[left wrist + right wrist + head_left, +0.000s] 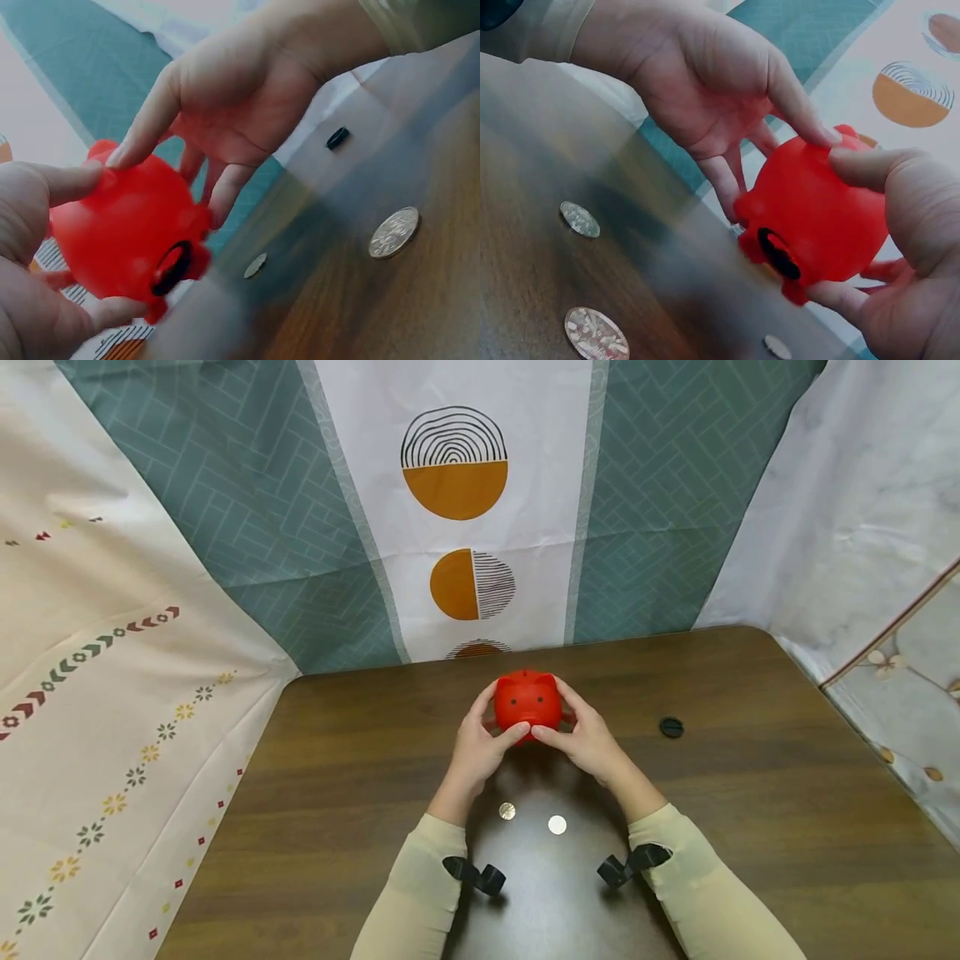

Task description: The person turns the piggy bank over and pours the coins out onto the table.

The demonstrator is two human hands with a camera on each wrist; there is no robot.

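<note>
Both hands hold a red piggy bank (527, 700) above the table, its face with dark eyes toward the head camera. The left hand (480, 747) grips one side, the right hand (588, 739) the other, thumbs meeting at the front. Seen from the wrists, the bank's underside shows short feet and a black-rimmed round hole (778, 253). A black round stopper (671, 727) lies on the table to the right. Nearer the person, between the forearms, lie a coin (507, 811) and another coin (557, 825). The right wrist view shows a further small coin (778, 346).
The brown wooden table (360, 793) ends at a patterned cloth (480, 527) hanging behind it. Light fabric hangs along the left and right sides. A black strap mount (476, 875) sits on the left forearm, and a similar mount (633, 864) on the right.
</note>
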